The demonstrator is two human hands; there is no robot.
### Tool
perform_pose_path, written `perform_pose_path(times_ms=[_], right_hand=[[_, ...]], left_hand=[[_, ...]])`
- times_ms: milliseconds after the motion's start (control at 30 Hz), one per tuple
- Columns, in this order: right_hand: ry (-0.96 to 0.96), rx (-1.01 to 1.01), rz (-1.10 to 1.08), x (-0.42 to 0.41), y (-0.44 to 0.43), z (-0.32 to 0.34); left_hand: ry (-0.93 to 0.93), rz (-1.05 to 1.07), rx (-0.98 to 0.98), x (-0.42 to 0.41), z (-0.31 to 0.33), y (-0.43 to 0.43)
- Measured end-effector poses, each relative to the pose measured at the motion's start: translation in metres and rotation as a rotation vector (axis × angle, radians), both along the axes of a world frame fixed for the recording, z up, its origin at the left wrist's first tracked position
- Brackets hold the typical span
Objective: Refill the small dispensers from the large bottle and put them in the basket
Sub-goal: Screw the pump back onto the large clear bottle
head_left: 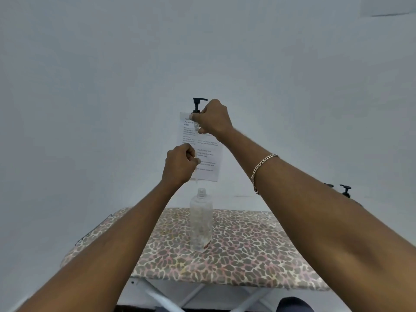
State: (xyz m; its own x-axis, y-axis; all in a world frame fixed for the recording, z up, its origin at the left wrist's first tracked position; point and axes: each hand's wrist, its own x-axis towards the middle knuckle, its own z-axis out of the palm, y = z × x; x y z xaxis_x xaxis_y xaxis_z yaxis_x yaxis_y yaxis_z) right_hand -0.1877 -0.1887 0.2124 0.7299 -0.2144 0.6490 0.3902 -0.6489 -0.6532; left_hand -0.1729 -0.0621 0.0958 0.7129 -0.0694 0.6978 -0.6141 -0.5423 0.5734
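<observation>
Above the open bottle [201, 221], its pump [197, 106] (black).

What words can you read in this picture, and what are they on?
"Portion m" and "bags": heading on the paper sheet on the wall, cut off by the right hand holding the pump.
Sheet's smaller print: too blurred to read.
Red label low on the clear bottle: too small to read.

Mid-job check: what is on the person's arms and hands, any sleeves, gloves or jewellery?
No sleeves show: the left arm and right arm are bare to the frame's edge. The left hand and right hand wear no gloves, and no rings show. A gold-coloured chain bracelet circles the right wrist; the left wrist is bare.
</observation>
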Motion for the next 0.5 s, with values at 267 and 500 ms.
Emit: perform_pose_path(times_ms=[267, 500], right_hand=[[0.006, -0.042, 0.018, 0.001, -0.014, -0.026], [0.054, -0.035, 0.032, 0.006, -0.014, -0.056]], left_hand=[[0.065, 0.016, 0.060, 0.016, -0.017, -0.015], [0.129, 0.031, 0.121, 0.020, -0.044, -0.013]])
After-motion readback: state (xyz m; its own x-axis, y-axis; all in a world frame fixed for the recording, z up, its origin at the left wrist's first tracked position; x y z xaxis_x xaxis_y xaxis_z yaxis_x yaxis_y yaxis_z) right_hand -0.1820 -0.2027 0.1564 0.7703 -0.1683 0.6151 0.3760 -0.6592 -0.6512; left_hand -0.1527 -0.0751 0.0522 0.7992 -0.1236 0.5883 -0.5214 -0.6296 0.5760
